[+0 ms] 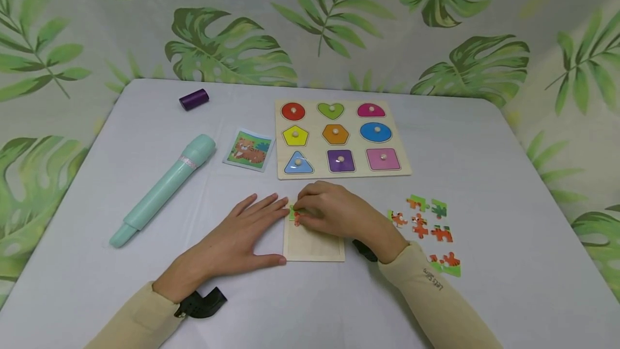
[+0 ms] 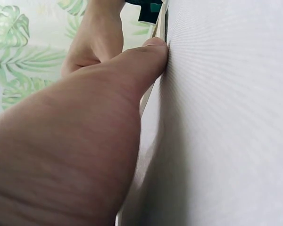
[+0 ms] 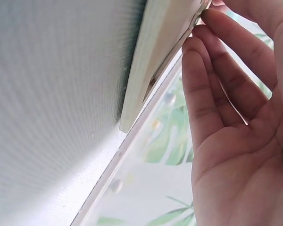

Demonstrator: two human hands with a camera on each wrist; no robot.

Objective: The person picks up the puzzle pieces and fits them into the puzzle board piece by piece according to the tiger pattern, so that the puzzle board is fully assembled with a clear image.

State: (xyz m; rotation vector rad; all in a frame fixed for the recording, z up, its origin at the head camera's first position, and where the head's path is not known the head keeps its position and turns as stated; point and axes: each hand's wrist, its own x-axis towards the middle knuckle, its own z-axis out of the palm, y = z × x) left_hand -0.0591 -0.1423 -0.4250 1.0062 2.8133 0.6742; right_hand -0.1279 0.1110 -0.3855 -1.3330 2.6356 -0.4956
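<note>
A small wooden puzzle tray (image 1: 315,249) lies near the middle of the table. My left hand (image 1: 239,238) rests spread beside it, fingertips at its upper left corner and thumb at its lower left edge. The left wrist view shows the thumb (image 2: 153,52) against the tray's side. My right hand (image 1: 334,206) reaches over the tray and pinches a green and orange jigsaw piece (image 1: 296,218) in the upper left corner. Its fingers partly hide the piece. In the right wrist view, the right hand (image 3: 231,108) has its fingertips at the tray's inner surface (image 3: 167,37).
Loose jigsaw pieces (image 1: 420,226) lie to the right. Behind the tray is a board of knobbed shapes (image 1: 315,172), with a tiger picture card (image 1: 249,149) left of it. A mint-green tube-shaped object (image 1: 162,190) and a purple cylinder (image 1: 194,99) lie on the left.
</note>
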